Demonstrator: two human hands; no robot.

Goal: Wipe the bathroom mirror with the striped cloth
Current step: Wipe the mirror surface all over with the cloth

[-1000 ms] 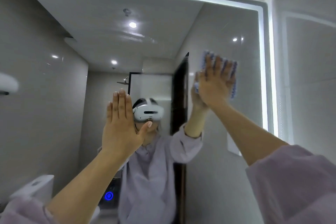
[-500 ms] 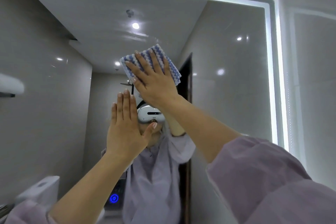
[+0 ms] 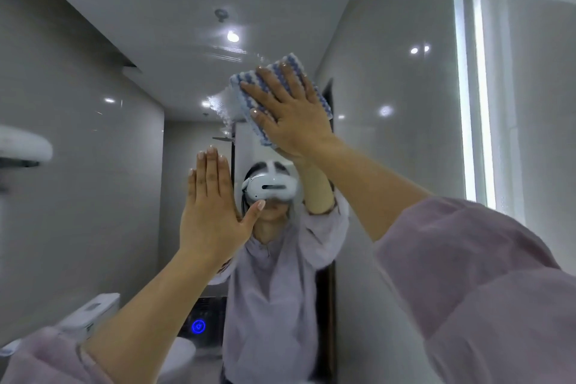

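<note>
One striped cloth (image 3: 249,87) is lying flat against the upper middle of the one bathroom mirror (image 3: 396,171). It is being pressed there by the right hand (image 3: 293,117), whose straight, spread fingers are pointing up and leftward rather than curling round it. The left hand (image 3: 212,218), flat and holding nothing, is resting lower left, apparently on the glass. The folded cloth is showing no clear long axis. A wet smear (image 3: 223,104) is lying just left of it.
</note>
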